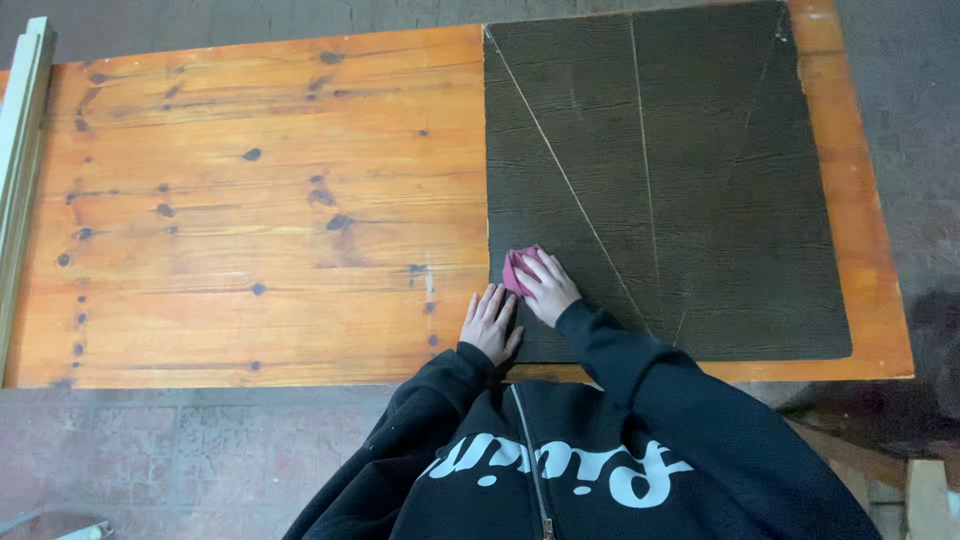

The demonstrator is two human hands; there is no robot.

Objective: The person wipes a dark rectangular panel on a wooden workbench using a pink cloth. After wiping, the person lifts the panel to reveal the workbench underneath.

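Two hands work a dark board (pixel 680 190) on the bench (pixel 250 200): left hand (pixel 491 324) spread flat at its 7 o'clock corner, right hand (pixel 546 285) pinching a pink pad (pixel 518 268), possibly sandpaper, most of the surface untouched.

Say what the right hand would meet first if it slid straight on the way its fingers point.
Only more of the dark board: the right hand, pressing a pink pad, points up-left along its left edge. Beyond lies bare wooden table.
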